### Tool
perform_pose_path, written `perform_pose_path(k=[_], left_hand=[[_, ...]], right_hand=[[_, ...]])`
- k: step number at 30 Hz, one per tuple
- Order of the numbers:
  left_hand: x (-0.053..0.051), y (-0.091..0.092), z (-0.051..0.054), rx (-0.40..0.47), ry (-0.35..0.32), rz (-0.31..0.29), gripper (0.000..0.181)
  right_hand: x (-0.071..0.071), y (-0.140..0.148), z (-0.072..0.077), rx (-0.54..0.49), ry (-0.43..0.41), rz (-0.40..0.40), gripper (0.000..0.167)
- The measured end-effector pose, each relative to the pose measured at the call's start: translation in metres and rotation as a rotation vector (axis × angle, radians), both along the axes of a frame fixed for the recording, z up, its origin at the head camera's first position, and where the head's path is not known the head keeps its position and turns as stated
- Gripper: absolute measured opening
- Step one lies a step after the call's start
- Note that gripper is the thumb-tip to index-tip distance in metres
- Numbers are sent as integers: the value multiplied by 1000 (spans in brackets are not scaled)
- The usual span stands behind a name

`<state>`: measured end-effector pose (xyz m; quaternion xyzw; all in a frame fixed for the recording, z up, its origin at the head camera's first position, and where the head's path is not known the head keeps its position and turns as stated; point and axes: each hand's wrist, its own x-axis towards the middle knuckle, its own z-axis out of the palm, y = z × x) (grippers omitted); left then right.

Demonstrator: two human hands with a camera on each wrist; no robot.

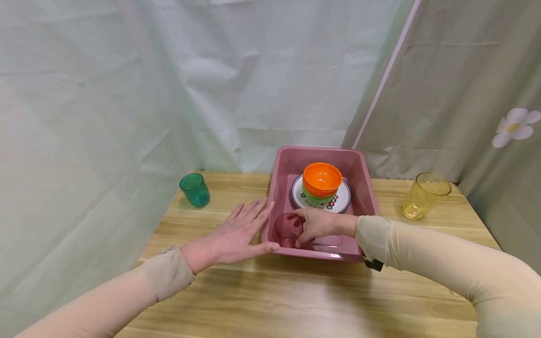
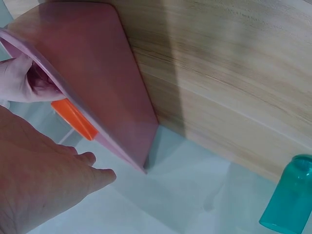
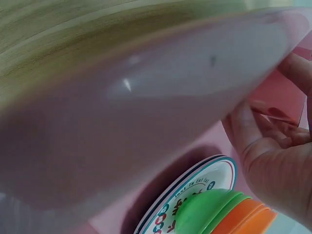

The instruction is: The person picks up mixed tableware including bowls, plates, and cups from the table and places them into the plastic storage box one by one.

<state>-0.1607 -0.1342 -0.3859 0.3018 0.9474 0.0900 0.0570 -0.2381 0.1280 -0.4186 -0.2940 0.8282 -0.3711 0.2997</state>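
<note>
Inside the pink plastic tub point(image 1: 281, 164), my right hand point(image 1: 319, 223) grips a translucent red cup point(image 1: 288, 226) at the near left corner. In the right wrist view, the fingers curl round the same cup point(image 3: 278, 95). My left hand point(image 1: 234, 234) is flat with its fingers spread, by the tub's left rim. Its thumb reaches the near left corner; whether it touches I cannot tell. Behind the right hand, orange bowls point(image 1: 323, 176) are nested on green bowls point(image 1: 320, 199), which stand on white plates point(image 1: 345, 199) with coloured print.
A teal cup point(image 1: 195, 190) stands on the wooden table point(image 1: 296, 300) at the left, tilted in the wide view. At the right is a taller yellow translucent cup point(image 1: 424, 197). Pale curtains point(image 1: 270, 84) hang behind the table and along both sides.
</note>
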Motion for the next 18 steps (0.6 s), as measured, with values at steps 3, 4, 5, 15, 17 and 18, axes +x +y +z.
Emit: perform_pose_path(k=[3,4,5,15,17,18], left_hand=[[0,0,0,-3,-3,4,101],[0,0,0,-4,-3,5,101],[0,1,0,-4,-1,3,101],[-2,5,-1,-13,0,-3,102],[-2,6,0,-5,-4,-8,102],[-2,7,1,0,-3,-11,102]], right_hand=[[0,-1,1,-1,-67,-14,76],[0,-1,1,0,-75,-19,75],[0,-1,1,2,-74,-23,74],[2,6,5,75,31,-3,74],[3,9,7,72,25,-15,76],[4,11,9,70,21,-24,77]])
